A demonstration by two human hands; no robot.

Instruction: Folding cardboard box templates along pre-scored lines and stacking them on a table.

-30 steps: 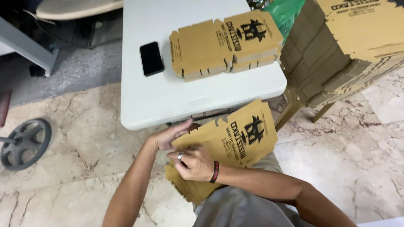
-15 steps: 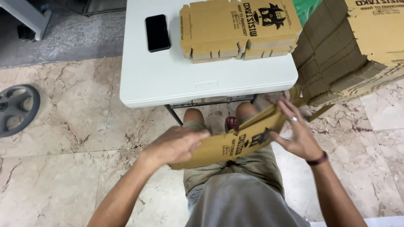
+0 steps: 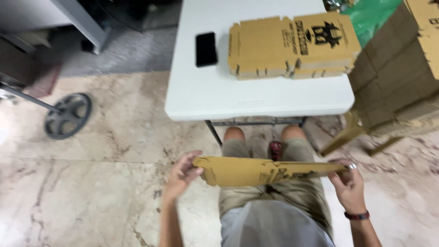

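Note:
I hold a flat brown cardboard box blank point(image 3: 256, 171) level over my lap, seen almost edge on. My left hand point(image 3: 182, 176) grips its left end with the thumb on top. My right hand point(image 3: 350, 185), with a ring and a dark wristband, grips its right end. On the white folding table point(image 3: 215, 98) ahead lies a low stack of the same flat box blanks point(image 3: 288, 45) with black print on top. A black phone point(image 3: 206, 48) lies face down to the left of that stack.
Tall stacks of folded brown cartons point(image 3: 402, 68) rest on a yellowish stand at the right. A round dark metal base point(image 3: 67, 115) sits on the marble floor at the left, under a grey metal frame. Green plastic shows behind the table.
The blank went from tilted against my knees to level across my lap. My hands slid out to its two ends. The view shifted, so the table sits further right.

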